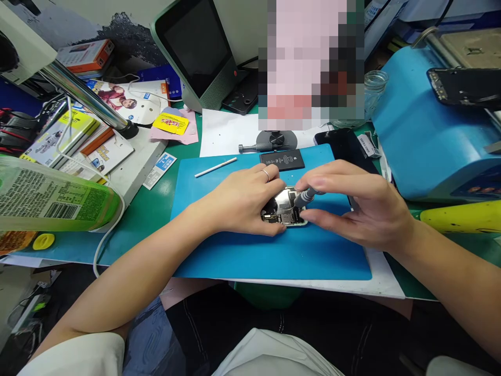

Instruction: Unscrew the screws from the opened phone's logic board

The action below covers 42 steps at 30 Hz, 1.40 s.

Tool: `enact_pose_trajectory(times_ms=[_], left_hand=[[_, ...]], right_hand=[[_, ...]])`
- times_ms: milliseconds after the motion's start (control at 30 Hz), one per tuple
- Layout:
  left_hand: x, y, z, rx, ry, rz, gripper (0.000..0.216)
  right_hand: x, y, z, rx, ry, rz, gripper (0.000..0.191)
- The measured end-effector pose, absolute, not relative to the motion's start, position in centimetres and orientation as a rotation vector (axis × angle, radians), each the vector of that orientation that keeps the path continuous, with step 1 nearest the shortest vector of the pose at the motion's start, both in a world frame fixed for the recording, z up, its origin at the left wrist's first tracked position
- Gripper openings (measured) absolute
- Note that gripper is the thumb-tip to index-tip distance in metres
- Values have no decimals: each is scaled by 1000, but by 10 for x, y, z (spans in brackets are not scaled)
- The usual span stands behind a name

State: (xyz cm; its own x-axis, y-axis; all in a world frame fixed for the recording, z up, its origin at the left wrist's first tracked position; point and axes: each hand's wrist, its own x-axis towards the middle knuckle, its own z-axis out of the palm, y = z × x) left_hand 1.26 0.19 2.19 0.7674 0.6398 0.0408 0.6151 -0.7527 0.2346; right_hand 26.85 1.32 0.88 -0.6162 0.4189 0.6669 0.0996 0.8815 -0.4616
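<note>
An opened phone body [287, 215] with its inner parts bare lies on the blue mat [274, 258]. My left hand [250, 196] is closed around its left side, thumb at the near edge and fingers at the far edge. Between the thumb and fingers of my right hand [364, 206] is a grey screwdriver [304, 197], tilted, its lower end over the right part of the phone body; its tip is too small to make out. Just beyond lies a black phone battery [282, 160]. A thin white stick [216, 167] rests on the mat's far left.
Another grey screwdriver [264, 148] lies behind the mat. A dark phone [348, 146] sits at the back right, near a blue machine [422, 125]. At left are a green bottle [58, 196], a white cable [111, 230] and a lamp post [90, 94]. A screen device [195, 52] stands behind.
</note>
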Motion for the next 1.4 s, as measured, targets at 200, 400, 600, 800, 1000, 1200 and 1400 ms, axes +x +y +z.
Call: enact_pose_trajectory(times_ms=[200,400,600,800,1000,1200,1400], left_hand=[[13,2,24,2751,991,157,52],[14,1,26,2738,1000,131,52],[13,1,25,2752,996,142,51],[14,2,25,2740,999,134,53],[12,2,24,2749,983,163,50],[12,3,24,2752,975,156,52],[13,2,25,2742,981,141,52]], right_hand=[[269,12,11,-433,-2157,402,73],[270,14,9,-417,-2130,473,86],[269,15,9,-463,-2116,496,78],[268,15,8,-463,-2132,459,79],[270,17,7,-440,-2138,477,79],[269,16,5,-473,-2115,516,79],[268,16,5,-456,-2132,504,83]])
